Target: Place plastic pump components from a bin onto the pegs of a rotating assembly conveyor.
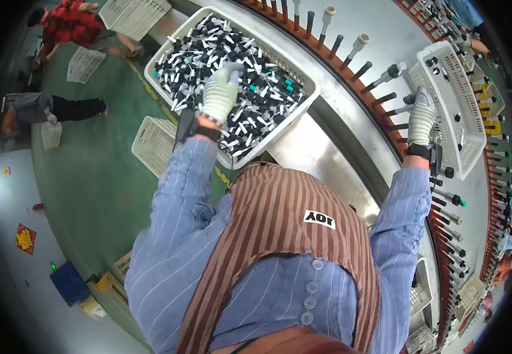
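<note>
My left hand (219,94), in a pale glove with grey fingertips, is over a large white basket (310,88) heaped with small black-and-white plastic parts (256,62). Its fingers are bent together among the parts; whatever lies between them is hidden. My right hand (422,117), gloved alike, is at the row of upright pegs on a curved line (380,109). The fingers are closed by a dark-tipped piece (409,98), and I cannot make out what they hold. Right beside that hand stands a long white basket (468,112) with a few black parts in it.
Several pegs carry grey or black tubular parts (359,44). A metal ledge (321,138) runs between me and the line. Another white basket (152,144) is at the left on the green floor. People (49,112) with baskets are at far left, others beyond the line.
</note>
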The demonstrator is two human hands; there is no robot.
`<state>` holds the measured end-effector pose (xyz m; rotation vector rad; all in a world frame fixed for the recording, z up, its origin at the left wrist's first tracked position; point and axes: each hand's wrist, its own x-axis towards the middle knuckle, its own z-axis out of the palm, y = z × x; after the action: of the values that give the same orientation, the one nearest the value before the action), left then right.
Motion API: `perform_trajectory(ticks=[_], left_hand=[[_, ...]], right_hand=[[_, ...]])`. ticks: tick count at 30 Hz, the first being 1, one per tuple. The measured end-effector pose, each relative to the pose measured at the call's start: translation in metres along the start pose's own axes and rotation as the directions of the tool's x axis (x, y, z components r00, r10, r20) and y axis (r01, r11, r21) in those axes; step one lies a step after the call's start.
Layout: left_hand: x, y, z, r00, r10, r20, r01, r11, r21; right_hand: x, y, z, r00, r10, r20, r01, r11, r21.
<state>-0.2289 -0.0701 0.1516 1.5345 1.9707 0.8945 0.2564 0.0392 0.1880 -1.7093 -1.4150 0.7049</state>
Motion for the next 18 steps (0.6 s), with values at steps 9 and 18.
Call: perform_trajectory(ticks=[9,18], left_hand=[[0.024,0.036,0.079,0.731,0.484,0.480,-0.658,0.685,0.312],[0.010,0.071,0.109,0.719,0.105,0.687,-0.586,0.622,0.519]], right_hand=[[-0.098,-0.051,-0.006,0.950,-0.211,-0.228,0.216,0.976,-0.001],[-0.223,0.002,-0.068,0.983,0.022,-0.184,-0.019,1.000,0.017]])
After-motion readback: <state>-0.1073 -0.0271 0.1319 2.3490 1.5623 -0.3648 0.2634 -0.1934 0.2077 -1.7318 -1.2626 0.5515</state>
